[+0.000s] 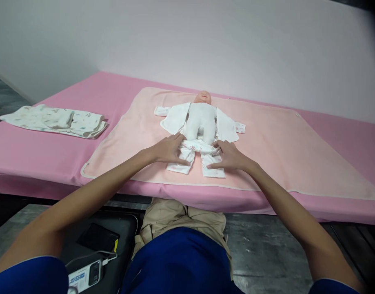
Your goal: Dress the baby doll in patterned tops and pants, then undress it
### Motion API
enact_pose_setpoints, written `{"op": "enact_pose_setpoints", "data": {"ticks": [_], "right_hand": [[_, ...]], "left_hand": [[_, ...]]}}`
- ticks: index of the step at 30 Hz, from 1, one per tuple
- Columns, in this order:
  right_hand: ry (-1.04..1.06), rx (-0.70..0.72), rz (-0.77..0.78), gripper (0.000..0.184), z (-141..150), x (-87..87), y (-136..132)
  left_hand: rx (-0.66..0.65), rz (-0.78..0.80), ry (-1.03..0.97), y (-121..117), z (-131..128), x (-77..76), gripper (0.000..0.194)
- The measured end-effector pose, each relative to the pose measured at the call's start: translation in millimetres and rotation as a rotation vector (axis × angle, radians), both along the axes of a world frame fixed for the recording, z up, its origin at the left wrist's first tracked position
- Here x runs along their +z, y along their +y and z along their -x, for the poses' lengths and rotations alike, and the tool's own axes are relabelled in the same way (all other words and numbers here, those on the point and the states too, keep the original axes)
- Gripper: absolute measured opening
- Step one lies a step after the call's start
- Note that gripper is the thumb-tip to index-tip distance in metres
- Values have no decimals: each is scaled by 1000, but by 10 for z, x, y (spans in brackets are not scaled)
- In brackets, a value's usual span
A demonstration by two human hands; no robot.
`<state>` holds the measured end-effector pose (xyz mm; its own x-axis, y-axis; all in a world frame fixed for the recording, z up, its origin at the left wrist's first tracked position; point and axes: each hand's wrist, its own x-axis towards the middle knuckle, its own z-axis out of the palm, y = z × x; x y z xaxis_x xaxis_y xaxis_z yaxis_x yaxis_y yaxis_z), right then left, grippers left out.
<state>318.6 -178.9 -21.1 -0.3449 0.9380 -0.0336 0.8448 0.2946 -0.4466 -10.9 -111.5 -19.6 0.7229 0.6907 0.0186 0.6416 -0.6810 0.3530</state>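
Note:
A baby doll (200, 118) with a white cloth body lies on its back, head toward the wall. A white jacket (227, 122) lies spread open beneath it, sleeves out to both sides. White baby pants (198, 145) with a small reddish print are at the doll's feet, their waist bunched. My left hand (170, 150) grips the left side of the pants, its thumb low on the leg. On the opposite side my right hand (231, 156) has its fingers curled at the waist. The doll's feet are hidden by the waistband.
A peach mat (267, 139) lies on the pink-covered table (114, 87). Folded printed cloths (57, 119) rest at the left. Below, a black seat (114, 220) carries a power bank (86, 275) with a cable and a dark flat device (98, 237). A wall stands behind.

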Motion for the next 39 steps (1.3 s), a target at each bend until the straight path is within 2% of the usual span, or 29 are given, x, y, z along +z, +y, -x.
{"op": "enact_pose_setpoints", "data": {"ticks": [2,4,6,9,12,15,16,18,21,23,26,29,31,33,36,38,39], "right_hand": [[-42,31,-45,95,-13,-49,-48],[-66,48,-90,91,-5,-93,-86],[-61,57,-117,75,23,-126,-123],[-47,96,-163,48,81,-180,-218],[-46,91,-353,30,144,-262,-401],[-33,77,-635,19,225,-292,-682],[-16,70,-692,18,255,-266,-795],[54,48,-697,23,311,-136,-1043],[179,46,-485,37,351,228,-1379],[201,61,-332,47,326,538,-1483],[143,77,-236,67,205,1031,-1348],[69,147,-201,82,41,1518,-965],[58,203,-253,67,-30,1816,-721],[118,188,-427,49,-40,2076,-588],[274,116,-647,41,17,2399,-630],[259,103,-681,42,44,2587,-728],[201,119,-678,39,42,2673,-763]], "left_hand": [[8,11,21,-64,45,-41,98],[23,-12,26,-107,72,-92,100],[9,-49,10,-129,86,-151,91],[-59,-110,-53,-139,117,-256,67],[-104,-181,-172,-173,186,-329,51],[-123,-213,-304,-308,267,-261,42],[-127,-208,-336,-385,291,-191,41],[-143,-177,-383,-581,329,20,39],[-236,-100,-411,-882,363,460,42],[-309,-60,-377,-987,371,785,49],[-350,-35,-286,-896,342,1244,64],[-284,-84,-307,-618,230,1644,52],[-212,-197,-360,-465,126,1886,47],[-176,-337,-383,-409,34,2119,42],[-154,-538,-397,-492,-35,2449,25],[-127,-678,-359,-576,-36,2638,19],[-117,-742,-315,-601,-29,2718,23]]}}
